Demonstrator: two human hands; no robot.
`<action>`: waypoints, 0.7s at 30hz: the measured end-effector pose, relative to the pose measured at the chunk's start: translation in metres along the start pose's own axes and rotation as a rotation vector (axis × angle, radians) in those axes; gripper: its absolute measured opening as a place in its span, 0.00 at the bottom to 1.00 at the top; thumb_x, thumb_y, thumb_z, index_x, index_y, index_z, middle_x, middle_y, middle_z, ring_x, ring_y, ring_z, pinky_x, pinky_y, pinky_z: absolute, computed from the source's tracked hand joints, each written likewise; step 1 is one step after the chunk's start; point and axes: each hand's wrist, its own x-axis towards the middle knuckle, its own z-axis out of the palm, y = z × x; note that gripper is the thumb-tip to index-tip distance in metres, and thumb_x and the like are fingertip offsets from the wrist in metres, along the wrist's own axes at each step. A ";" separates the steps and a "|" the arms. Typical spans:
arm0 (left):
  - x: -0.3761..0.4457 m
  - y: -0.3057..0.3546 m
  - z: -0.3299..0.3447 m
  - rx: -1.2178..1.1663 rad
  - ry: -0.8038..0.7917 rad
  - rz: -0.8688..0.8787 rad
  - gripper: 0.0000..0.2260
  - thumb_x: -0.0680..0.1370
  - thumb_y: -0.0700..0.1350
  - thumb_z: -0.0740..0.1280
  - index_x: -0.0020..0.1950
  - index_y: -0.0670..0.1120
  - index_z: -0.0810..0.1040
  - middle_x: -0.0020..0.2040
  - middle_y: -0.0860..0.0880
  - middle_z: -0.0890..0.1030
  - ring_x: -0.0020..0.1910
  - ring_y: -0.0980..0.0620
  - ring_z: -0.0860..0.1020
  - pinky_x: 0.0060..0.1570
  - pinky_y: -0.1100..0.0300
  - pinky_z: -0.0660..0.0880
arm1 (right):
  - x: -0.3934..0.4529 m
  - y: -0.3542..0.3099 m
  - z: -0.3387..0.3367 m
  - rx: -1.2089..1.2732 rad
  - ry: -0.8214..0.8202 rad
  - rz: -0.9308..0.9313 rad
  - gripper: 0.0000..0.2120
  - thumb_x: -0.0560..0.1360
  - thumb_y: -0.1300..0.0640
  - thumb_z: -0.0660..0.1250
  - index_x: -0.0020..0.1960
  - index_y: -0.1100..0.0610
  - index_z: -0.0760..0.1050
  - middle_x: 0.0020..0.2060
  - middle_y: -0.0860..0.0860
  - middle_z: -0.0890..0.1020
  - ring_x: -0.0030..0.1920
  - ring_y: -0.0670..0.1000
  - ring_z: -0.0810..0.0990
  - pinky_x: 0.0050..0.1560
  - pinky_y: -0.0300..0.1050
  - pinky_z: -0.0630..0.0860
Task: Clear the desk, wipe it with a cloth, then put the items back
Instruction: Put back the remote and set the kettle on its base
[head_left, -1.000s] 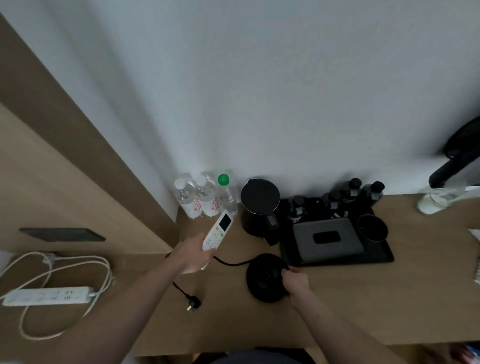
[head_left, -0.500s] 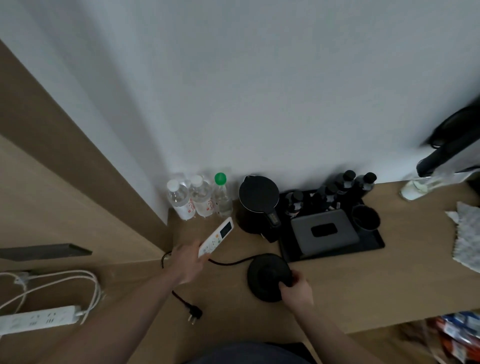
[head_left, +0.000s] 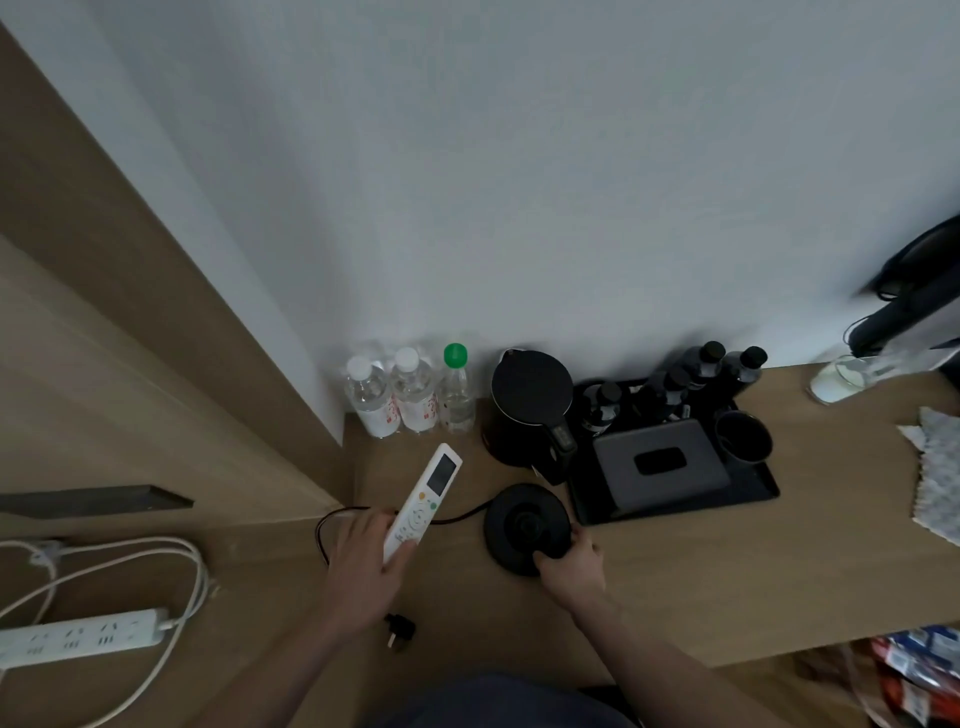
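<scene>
The left hand (head_left: 363, 561) grips the lower end of the white remote control (head_left: 423, 499), which now lies lower and flatter toward the desk (head_left: 675, 587) than a second ago — its screen end points at the water bottles (head_left: 410, 395). The right hand (head_left: 571, 564) pinches the near rim of the round black kettle base (head_left: 524, 527), as before; the base sits beside the black tray (head_left: 758, 486), its cord (head_left: 332, 525) trailing left. A patterned cloth (head_left: 937, 478) has come into view at right.
</scene>
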 end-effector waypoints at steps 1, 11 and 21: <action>-0.004 -0.002 -0.001 -0.025 -0.021 -0.033 0.11 0.81 0.56 0.66 0.60 0.53 0.75 0.52 0.57 0.73 0.54 0.53 0.72 0.50 0.55 0.75 | 0.000 -0.004 0.001 0.009 -0.003 0.003 0.38 0.74 0.55 0.74 0.79 0.58 0.60 0.71 0.61 0.69 0.71 0.60 0.70 0.72 0.50 0.69; -0.018 0.019 -0.007 -0.427 -0.134 -0.269 0.09 0.83 0.54 0.65 0.62 0.54 0.76 0.57 0.58 0.82 0.52 0.60 0.81 0.47 0.63 0.77 | -0.014 0.002 0.024 0.139 -0.020 0.024 0.41 0.70 0.54 0.75 0.78 0.55 0.60 0.71 0.58 0.72 0.72 0.59 0.72 0.72 0.51 0.71; -0.041 0.005 -0.001 -0.451 -0.185 -0.308 0.15 0.79 0.62 0.66 0.63 0.57 0.76 0.62 0.56 0.82 0.57 0.57 0.81 0.57 0.52 0.81 | -0.010 -0.019 0.007 0.178 -0.034 0.116 0.43 0.69 0.55 0.75 0.79 0.54 0.60 0.72 0.59 0.69 0.67 0.62 0.75 0.67 0.55 0.77</action>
